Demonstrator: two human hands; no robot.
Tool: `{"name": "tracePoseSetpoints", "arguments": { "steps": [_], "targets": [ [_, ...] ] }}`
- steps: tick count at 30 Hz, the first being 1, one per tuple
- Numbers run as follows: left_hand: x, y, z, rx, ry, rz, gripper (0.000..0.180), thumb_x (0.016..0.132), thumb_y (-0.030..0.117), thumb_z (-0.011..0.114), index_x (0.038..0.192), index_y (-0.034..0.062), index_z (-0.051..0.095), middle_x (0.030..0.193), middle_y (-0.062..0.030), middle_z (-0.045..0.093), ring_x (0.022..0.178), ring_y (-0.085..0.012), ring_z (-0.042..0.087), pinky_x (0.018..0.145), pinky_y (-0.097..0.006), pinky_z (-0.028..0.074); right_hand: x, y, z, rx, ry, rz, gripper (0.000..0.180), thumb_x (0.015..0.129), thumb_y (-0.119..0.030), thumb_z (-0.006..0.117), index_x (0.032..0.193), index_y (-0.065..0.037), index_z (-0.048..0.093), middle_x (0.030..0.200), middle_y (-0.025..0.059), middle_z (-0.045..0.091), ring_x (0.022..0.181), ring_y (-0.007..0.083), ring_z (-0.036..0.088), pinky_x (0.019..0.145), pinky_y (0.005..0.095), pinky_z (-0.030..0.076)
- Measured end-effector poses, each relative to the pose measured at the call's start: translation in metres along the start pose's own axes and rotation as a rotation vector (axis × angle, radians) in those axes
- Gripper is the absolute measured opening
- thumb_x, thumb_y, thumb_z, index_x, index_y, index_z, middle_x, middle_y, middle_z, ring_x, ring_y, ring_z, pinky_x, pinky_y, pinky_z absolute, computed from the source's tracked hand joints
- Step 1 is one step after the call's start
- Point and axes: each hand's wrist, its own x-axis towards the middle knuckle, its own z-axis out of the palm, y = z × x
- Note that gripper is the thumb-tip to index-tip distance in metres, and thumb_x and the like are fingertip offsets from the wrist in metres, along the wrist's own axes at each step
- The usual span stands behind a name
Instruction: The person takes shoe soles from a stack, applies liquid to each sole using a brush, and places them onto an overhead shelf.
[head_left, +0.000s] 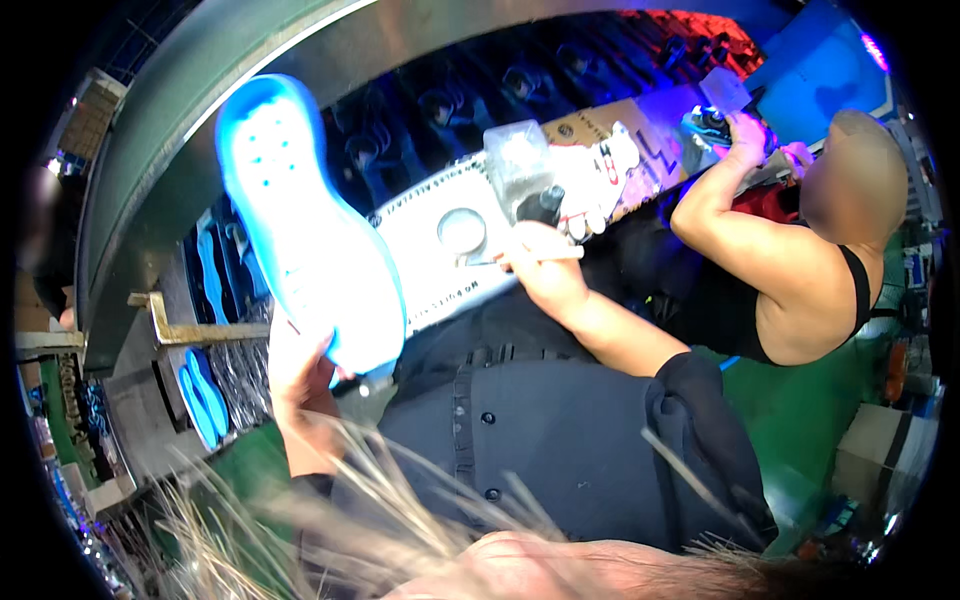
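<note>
My left hand [300, 378] grips the heel end of a long shoe sole [335, 240], which glows pale blue-white and has small holes near its far end. My right hand [545, 268] is closed around a thin brush [572, 253] with a light handle; its tip points left, close to a small round dish [462, 231]. That dish rests on a white board [425, 285] with printing along its edges. Beyond my right hand are a clear plastic box [518, 160], a dark object [540, 205] and a white printed glove or cloth [600, 170].
Behind the board runs a dark conveyor [440, 110] carrying shoe parts, below a curved metal frame [160, 160]. Blue soles [205, 397] lie on the left. At right, a co-worker [780, 270] handles a shoe [708, 127].
</note>
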Motion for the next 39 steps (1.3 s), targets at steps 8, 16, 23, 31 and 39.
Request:
{"name": "tracePoseSetpoints", "arguments": {
  "steps": [8, 16, 23, 31, 39],
  "targets": [
    [0.126, 0.064, 0.029, -0.320, -0.399, -0.050, 0.051, 0.083, 0.015, 0.056, 0.125, -0.0029, 0.032, 0.088, -0.0155, 0.056, 0.068, -0.0154, 0.061, 0.052, -0.020, 0.052, -0.004, -0.004, -0.002, 0.114, -0.002, 0.100, 0.028, 0.089, -0.017, 0.048, 0.075, 0.003, 0.063, 0.066, 0.0082, 0.056, 0.060, 0.0140, 0.054, 0.056, 0.0248, 0.043],
    [0.136, 0.050, 0.051, -0.360, -0.282, -0.047, 0.049, 0.089, 0.019, 0.049, 0.130, -0.0007, 0.030, 0.116, -0.0252, 0.050, 0.096, -0.0272, 0.059, 0.080, -0.028, 0.051, -0.008, 0.008, -0.005, 0.216, -0.004, 0.172, 0.029, 0.090, -0.018, 0.048, 0.076, 0.004, 0.062, 0.067, 0.0078, 0.055, 0.058, 0.0133, 0.054, 0.056, 0.0233, 0.043],
    [0.053, -0.075, -0.091, 0.757, 0.061, -0.210, 0.051, 0.081, 0.021, 0.060, 0.126, 0.0051, 0.041, 0.096, -0.0091, 0.060, 0.080, -0.0136, 0.059, 0.066, -0.024, 0.047, -0.007, 0.023, -0.001, 0.320, 0.008, 0.291, 0.030, 0.090, -0.019, 0.047, 0.078, 0.004, 0.062, 0.071, 0.0071, 0.056, 0.062, 0.0121, 0.055, 0.060, 0.0229, 0.045],
    [0.009, -0.149, -0.155, 1.777, 0.322, -0.424, 0.045, 0.072, 0.022, 0.055, 0.108, -0.0028, 0.049, 0.095, -0.0232, 0.060, 0.086, -0.0375, 0.059, 0.074, -0.043, 0.047, -0.007, 0.025, 0.014, 0.367, -0.085, 0.332, 0.030, 0.090, -0.021, 0.048, 0.079, 0.002, 0.062, 0.072, 0.0057, 0.057, 0.065, 0.0106, 0.054, 0.061, 0.0223, 0.045],
    [0.013, -0.154, -0.179, 1.714, 0.372, -0.367, 0.046, 0.077, 0.022, 0.051, 0.112, -0.0052, 0.038, 0.079, -0.0218, 0.062, 0.068, -0.0346, 0.061, 0.063, -0.043, 0.049, -0.013, 0.030, 0.009, 0.358, -0.007, 0.407, 0.027, 0.089, -0.018, 0.050, 0.077, 0.003, 0.063, 0.073, 0.0061, 0.062, 0.065, 0.0108, 0.055, 0.061, 0.0225, 0.045]
  ]
}}
